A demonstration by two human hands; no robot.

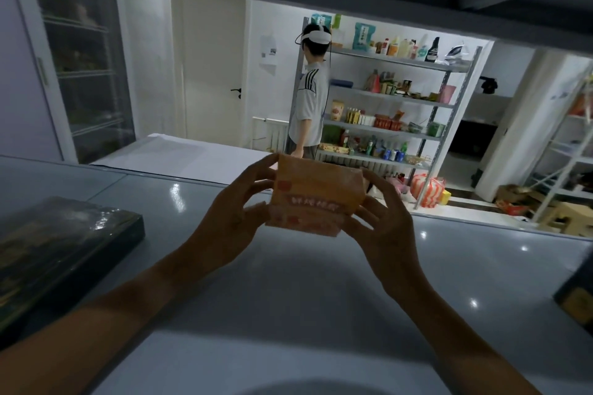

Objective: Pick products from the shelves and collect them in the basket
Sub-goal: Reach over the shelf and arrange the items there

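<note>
Both hands, left hand (229, 208) and right hand (383, 218), pinched the orange cardboard carton (316, 199) at their fingertips, fingers clamped at its nine and three o'clock sides; so light a hold risked it slipping onto the glossy grey desk (288, 282).

The place looked like a small shop set up in a room. A metal shelving rack (394, 99) held bottles, cans and snack packets.

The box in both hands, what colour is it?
Orange box with red and white print, seen in the head view.
</note>
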